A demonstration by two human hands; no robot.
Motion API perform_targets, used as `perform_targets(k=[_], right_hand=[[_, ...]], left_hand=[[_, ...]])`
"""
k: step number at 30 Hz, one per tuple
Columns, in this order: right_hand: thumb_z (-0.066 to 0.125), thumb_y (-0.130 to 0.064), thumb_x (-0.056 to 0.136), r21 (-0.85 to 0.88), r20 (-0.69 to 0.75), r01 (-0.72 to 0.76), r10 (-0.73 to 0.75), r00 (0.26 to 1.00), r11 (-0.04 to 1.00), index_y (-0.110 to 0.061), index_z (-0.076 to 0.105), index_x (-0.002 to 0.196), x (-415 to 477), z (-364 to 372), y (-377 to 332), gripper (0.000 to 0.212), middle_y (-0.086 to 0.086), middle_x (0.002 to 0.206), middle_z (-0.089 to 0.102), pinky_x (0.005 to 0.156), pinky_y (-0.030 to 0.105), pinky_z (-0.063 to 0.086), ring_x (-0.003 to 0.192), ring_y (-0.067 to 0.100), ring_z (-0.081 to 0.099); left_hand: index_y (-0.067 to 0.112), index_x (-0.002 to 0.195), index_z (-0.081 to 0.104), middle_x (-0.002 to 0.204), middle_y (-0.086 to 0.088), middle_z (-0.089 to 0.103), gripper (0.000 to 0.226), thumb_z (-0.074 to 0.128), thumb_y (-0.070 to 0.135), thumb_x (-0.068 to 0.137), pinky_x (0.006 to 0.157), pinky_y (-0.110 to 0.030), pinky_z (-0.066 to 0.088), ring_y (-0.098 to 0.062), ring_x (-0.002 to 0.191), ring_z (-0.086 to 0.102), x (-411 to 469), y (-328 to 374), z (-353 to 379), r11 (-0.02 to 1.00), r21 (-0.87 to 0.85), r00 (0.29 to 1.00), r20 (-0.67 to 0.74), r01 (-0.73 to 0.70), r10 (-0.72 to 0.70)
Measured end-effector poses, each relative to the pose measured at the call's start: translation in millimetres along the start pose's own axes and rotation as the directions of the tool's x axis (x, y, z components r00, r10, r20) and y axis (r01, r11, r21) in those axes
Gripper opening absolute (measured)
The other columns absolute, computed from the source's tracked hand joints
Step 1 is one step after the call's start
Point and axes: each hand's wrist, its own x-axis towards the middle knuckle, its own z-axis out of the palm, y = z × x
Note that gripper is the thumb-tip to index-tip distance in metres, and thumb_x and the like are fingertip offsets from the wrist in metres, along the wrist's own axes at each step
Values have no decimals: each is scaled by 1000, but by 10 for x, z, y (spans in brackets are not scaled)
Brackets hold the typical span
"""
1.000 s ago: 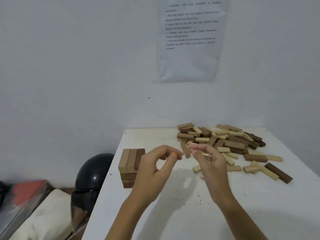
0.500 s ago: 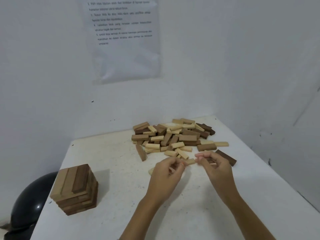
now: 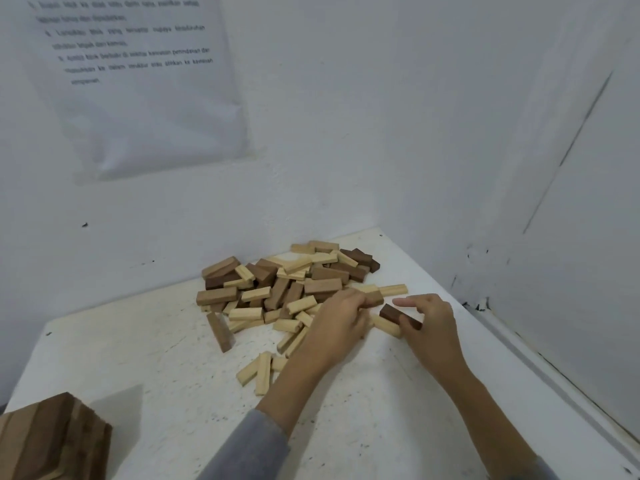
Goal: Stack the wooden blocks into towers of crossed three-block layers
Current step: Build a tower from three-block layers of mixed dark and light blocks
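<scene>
Two hands, fingers [image 3: 414, 301] curled — left hand [image 3: 337, 325] round a brown block [image 3: 375, 298], right hand [image 3: 431, 327] round a dark block [image 3: 391, 312].

A heap of loose blocks [image 3: 284, 289] lies mid-frame on the desk [image 3: 173, 368]; the tower [image 3: 52, 441] stands lower left; a sheet [image 3: 138, 81] hangs upper left.

Pale and dark brown blocks [image 3: 287, 289] cover a speckled white table [image 3: 156, 341].

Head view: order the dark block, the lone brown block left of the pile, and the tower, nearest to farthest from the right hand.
1. The dark block, touching the thumb of the right hand.
2. The lone brown block, left of the pile.
3. The tower, bottom-left corner.
</scene>
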Motion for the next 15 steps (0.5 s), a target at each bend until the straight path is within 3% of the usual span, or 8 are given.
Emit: perform_targets(k=[5,10,15], right_hand=[[75,-16,83,29,144,-57,52,988,998,-16,70,111,60,-10,89,29,3,107,65,88,34,44,101,23,53],[78,-20,79,83,163,-98,84,983,992,-17,70,110,85,11,95,33,-4,96,64,86,39,47,97,22,55],[80,-13,77,169,165,-139,111,980,976,-19,69,107,83,31,97,33,-3,91,64,75,19,41,92,18,57]], left_hand=[[11,115,65,117,-2,65,32,47,1,91,86,-16,34,-16,109,55,207,-43,69,997,77,999,33,12,-14],[10,119,62,112,-5,66,28,58,9,91,89,-29,41,-21,106,56,256,-91,161,991,134,1000,2,14,-14],[14,120,62,103,-6,63,38,71,12,83,88,-35,43,-23,100,55,277,-155,191,991,107,997,-26,78,-76]])
